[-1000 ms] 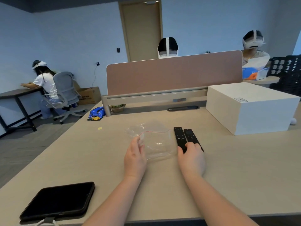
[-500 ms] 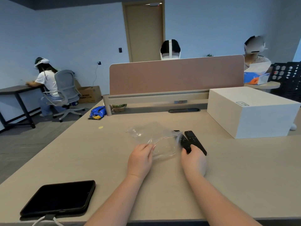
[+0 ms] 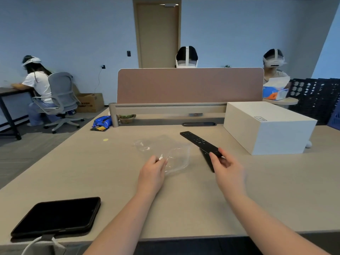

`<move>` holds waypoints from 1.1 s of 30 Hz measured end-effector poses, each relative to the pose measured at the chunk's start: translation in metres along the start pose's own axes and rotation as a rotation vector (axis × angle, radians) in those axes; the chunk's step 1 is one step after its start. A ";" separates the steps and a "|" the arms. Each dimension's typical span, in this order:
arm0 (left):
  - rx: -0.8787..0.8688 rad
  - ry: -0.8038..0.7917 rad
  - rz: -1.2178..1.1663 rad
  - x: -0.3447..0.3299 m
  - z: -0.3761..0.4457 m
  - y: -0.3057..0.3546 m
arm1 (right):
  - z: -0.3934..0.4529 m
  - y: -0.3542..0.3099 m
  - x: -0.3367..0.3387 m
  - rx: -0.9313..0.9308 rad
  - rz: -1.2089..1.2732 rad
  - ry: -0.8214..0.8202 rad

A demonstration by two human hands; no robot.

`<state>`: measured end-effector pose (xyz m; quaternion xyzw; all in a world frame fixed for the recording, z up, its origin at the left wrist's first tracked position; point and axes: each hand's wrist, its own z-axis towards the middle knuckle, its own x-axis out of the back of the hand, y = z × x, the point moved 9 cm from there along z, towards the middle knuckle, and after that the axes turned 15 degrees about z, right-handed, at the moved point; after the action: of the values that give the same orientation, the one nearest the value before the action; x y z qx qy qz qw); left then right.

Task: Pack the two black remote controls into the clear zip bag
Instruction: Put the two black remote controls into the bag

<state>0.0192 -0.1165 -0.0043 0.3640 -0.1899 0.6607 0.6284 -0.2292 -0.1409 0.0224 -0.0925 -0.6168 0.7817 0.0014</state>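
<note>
A crumpled clear zip bag (image 3: 165, 153) lies on the beige desk (image 3: 110, 172) ahead of me. My left hand (image 3: 152, 172) pinches its near edge. My right hand (image 3: 226, 168) grips the near end of one black remote control (image 3: 198, 142), lifted off the desk and pointing away to the left. The second black remote control (image 3: 207, 159) lies flat on the desk under it, partly hidden by the first remote and my fingers. The bag holds nothing that I can see.
A white box (image 3: 266, 126) stands at the right. A black tablet (image 3: 55, 218) with a white cable lies at the near left edge. A blue packet (image 3: 102, 122) sits by the pink divider (image 3: 189, 85). People with headsets sit beyond.
My right hand has picked up one remote and raised it off the desk. My left hand has closed on the bag's edge. The other remote stays on the desk.
</note>
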 end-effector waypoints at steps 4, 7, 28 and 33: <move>-0.015 0.025 -0.017 0.005 -0.002 0.003 | -0.006 -0.008 -0.003 0.045 0.010 -0.044; -0.024 0.038 -0.026 0.009 -0.002 0.008 | -0.009 -0.011 -0.008 0.063 0.022 -0.076; 0.081 0.057 -0.105 0.011 0.001 -0.006 | -0.021 0.043 -0.079 0.053 -0.177 -0.279; 0.035 0.084 -0.133 0.012 0.001 -0.003 | -0.012 0.060 -0.117 0.009 -0.279 -0.354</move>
<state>0.0231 -0.1091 0.0046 0.3589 -0.1272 0.6354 0.6718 -0.1054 -0.1572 -0.0209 0.1323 -0.6107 0.7808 0.0017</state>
